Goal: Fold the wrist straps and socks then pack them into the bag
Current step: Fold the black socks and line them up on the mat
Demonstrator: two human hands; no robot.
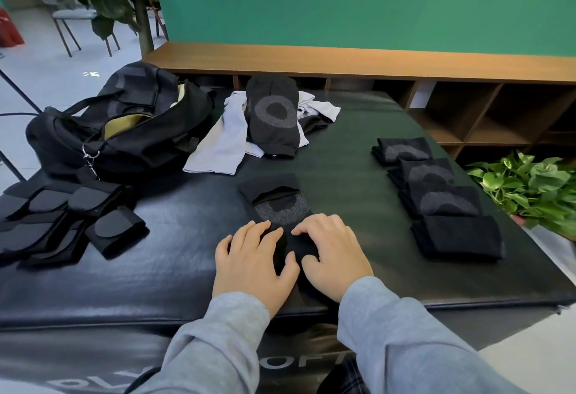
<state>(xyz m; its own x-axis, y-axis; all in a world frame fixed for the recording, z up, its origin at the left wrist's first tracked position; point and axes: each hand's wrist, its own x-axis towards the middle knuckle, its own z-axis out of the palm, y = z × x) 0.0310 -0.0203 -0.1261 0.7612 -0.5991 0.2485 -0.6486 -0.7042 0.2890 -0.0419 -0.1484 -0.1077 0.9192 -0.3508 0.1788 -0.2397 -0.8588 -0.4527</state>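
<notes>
Hands meet over one dark sock point(277, 206) in the middle of the padded surface point(174, 269): our left hand point(254, 264) and right hand point(332, 258) lie side by side, fingers only lightly bent, pressing the near end flat rather than gripping it. We judge this to be smoothing ahead of a fold, since the far end already lies doubled back.

Folded socks point(436, 194) sit in a row on the right, well apart from our hands, likely so finished pieces stay out of the working space. Folded wrist straps point(71, 225) are gathered at the left, near the bag point(124, 125), which lies with its mouth gaping toward them, handy for packing. Beyond, a loose heap of socks point(265, 119), pale and dark, waits beside the bag, not yet folded. Nothing we can see has gone into the bag.
</notes>
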